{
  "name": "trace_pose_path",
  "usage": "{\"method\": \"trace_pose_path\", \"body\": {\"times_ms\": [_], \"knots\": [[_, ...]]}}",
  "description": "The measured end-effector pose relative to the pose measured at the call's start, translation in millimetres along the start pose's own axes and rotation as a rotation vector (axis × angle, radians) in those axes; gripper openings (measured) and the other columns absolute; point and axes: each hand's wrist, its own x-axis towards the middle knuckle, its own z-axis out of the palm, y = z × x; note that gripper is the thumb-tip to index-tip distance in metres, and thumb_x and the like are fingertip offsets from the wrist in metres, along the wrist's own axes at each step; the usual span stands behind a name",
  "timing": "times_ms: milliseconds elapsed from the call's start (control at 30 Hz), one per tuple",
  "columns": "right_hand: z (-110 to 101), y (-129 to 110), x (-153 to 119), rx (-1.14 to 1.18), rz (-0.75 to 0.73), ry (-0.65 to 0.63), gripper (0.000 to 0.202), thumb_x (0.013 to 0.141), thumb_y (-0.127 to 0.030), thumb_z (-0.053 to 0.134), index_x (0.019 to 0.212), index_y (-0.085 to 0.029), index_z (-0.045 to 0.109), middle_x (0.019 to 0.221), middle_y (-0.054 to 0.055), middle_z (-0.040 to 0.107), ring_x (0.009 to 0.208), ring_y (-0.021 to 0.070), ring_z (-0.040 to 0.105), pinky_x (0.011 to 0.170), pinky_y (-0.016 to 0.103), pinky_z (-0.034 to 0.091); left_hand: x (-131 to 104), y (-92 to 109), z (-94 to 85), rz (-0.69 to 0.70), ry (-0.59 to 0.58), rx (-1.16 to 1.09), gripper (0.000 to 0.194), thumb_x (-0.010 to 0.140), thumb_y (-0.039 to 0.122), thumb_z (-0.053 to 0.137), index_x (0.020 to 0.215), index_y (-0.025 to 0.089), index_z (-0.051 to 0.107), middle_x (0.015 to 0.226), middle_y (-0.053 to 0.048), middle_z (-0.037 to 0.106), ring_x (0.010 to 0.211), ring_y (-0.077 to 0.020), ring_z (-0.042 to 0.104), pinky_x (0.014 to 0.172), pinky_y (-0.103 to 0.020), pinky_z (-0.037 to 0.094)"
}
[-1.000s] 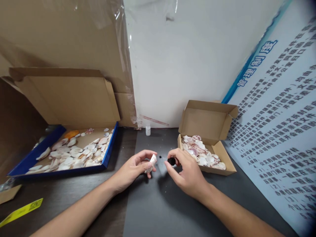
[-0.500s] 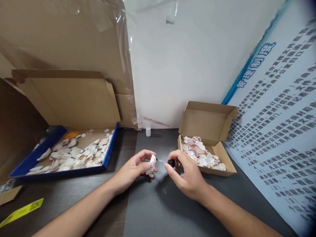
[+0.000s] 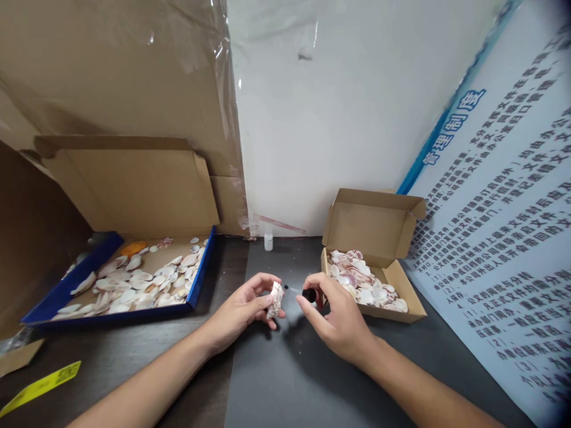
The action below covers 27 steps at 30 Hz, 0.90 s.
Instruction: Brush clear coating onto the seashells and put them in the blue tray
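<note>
My left hand (image 3: 252,302) pinches a small, rough, whitish speckled seashell (image 3: 275,299) between thumb and fingers, held above the dark grey mat. Facing it, my right hand (image 3: 332,306) grips a black cap (image 3: 308,295) from which a thin, pale stem points left toward the shell. A small dark tip (image 3: 286,287) shows at the stem's far end, just right of the shell and apparently a little apart from it. Behind both hands a small white bottle (image 3: 268,241) stands upright on the mat near the wall.
At left, an open blue-sided cardboard box (image 3: 134,318) holds many loose shells. A smaller open brown box (image 3: 413,306), also with shells, stands right beside my right hand. A yellow label strip (image 3: 42,386) lies front left. A printed poster (image 3: 504,238) leans along the right.
The view has tilted up slightly. The shell in my left hand has turned a little more upright, and the dark tip now shows more clearly beside it. Both hands keep their grips.
</note>
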Motion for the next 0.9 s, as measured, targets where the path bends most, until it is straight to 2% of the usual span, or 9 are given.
{"method": "trace_pose_path", "body": {"times_ms": [300,367,467,533,733,900], "knots": [[-3.0,0.3,0.3,0.06,-0.051,0.002,0.007,0.092,-0.025,0.061,0.097,-0.022,0.058,0.08,0.001,0.06,0.068,0.0157,0.055,0.065,0.03,0.043,1.3,0.7,0.0,-0.041,0.006,-0.049,0.036,0.085,0.035,0.069,0.113,0.018,0.053,0.103,-0.008,0.064,0.083,-0.0215,0.07,0.067,-0.03,0.055],[-3.4,-0.2,0.9,0.073,-0.075,-0.03,0.007,0.094,-0.025,0.06,0.099,-0.022,0.061,0.079,0.001,0.059,0.069,0.0156,0.055,0.066,0.03,0.043,0.7,1.2,0.3,-0.043,0.009,-0.051,0.036,0.085,0.035,0.069,0.113,0.018,0.053,0.1,-0.008,0.065,0.083,-0.0215,0.07,0.068,-0.031,0.055],[-4.5,-0.5,2.3,0.008,-0.065,-0.068,0.007,0.094,-0.026,0.06,0.094,-0.022,0.065,0.074,0.0,0.057,0.066,0.0154,0.055,0.065,0.03,0.041,-0.1,2.0,0.8,-0.049,0.017,-0.046,0.035,0.086,0.035,0.068,0.112,0.018,0.052,0.099,-0.008,0.066,0.082,-0.0205,0.07,0.071,-0.031,0.054],[-5.3,-0.3,2.8,0.015,-0.058,-0.05,0.008,0.094,-0.027,0.06,0.092,-0.022,0.067,0.074,0.0,0.056,0.066,0.0152,0.055,0.065,0.03,0.041,-0.6,2.6,1.3,-0.053,0.019,-0.036,0.033,0.087,0.037,0.066,0.111,0.018,0.052,0.098,-0.008,0.067,0.08,-0.0197,0.069,0.071,-0.031,0.053],[-6.7,-2.5,1.5,0.166,-0.099,-0.031,0.014,0.095,-0.021,0.057,0.106,-0.022,0.065,0.085,0.003,0.062,0.073,0.0157,0.058,0.069,0.03,0.047,-0.3,3.5,3.6,0.02,0.06,-0.039,0.037,0.083,0.036,0.072,0.11,0.02,0.053,0.097,-0.006,0.068,0.078,-0.0165,0.067,0.071,-0.028,0.05],[-6.5,-3.9,1.3,0.039,-0.048,-0.032,0.012,0.094,-0.021,0.056,0.099,-0.022,0.066,0.074,0.001,0.058,0.065,0.0154,0.054,0.064,0.03,0.043,1.4,3.1,3.4,0.034,0.099,-0.037,0.038,0.084,0.039,0.072,0.111,0.021,0.053,0.099,-0.006,0.067,0.077,-0.0168,0.068,0.067,-0.028,0.052]]}}
